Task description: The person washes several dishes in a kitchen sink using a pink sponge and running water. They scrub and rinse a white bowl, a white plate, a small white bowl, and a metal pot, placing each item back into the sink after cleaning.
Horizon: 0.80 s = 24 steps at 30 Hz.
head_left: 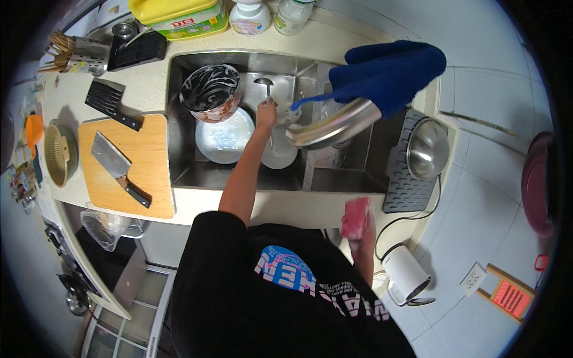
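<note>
We grip ladle [263, 81] in left hand [267, 114], upper centre of frame; right hand [366, 240] clasps pink sponge [356, 218], right of centre.

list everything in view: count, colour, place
sink: one, grey, centre
ladle: one, grey, sink
soapy bowl: one, reddish, sink
dishes: two, white, sink
tap: one, silver, over sink
cloth: one, blue, over tap
pad: one, pink, right hand
cutting board: one, tan, left
cleaver: one, silver, on board
slotted turner: one, black, upper left
colander: one, beige, far left
chopsticks: several, brown, upper left
containers: three, yellow, white, clear, behind sink
mat: one, grey, right
steel bowl: one, silver, on mat
kettle: one, white, lower right
clutter: uncounted, mixed, around edges
left hand: one, bare, on ladle
right hand: one, bare, on pad
</note>
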Motion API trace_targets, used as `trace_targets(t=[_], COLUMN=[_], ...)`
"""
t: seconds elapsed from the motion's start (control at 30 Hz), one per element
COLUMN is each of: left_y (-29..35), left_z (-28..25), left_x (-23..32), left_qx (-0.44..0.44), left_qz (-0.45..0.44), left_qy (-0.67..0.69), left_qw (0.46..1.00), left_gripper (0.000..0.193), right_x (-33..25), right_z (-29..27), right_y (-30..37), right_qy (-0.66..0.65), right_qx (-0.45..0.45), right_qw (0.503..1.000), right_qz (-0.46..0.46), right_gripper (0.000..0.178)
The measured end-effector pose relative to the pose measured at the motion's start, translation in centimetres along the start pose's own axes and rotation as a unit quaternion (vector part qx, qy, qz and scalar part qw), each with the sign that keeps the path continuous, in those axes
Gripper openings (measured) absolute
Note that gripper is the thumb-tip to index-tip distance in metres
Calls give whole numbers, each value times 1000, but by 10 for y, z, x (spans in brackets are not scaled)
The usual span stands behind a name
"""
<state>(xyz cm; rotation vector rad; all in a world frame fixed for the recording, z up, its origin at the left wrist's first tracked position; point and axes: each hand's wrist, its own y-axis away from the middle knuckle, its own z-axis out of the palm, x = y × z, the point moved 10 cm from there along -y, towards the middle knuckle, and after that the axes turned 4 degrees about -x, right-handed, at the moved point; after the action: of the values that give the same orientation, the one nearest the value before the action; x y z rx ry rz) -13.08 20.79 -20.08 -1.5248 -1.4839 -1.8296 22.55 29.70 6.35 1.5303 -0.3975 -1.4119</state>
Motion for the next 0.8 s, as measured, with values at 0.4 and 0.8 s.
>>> trace_targets(t=[0.4,0.8], left_y=[214,233], left_z=[-28,-77], left_x=[69,83], left_qx=[-186,-229], left_qz=[-190,-96], left_qy=[199,79], left_qw=[943,965], left_gripper=[27,30], right_x=[-26,-20], right_z=[238,285], right_y=[-93,-28], right_qy=[514,462], right_qx=[-207,-214], right_qw=[618,570], right_qz=[-557,-646], right_gripper=[36,35])
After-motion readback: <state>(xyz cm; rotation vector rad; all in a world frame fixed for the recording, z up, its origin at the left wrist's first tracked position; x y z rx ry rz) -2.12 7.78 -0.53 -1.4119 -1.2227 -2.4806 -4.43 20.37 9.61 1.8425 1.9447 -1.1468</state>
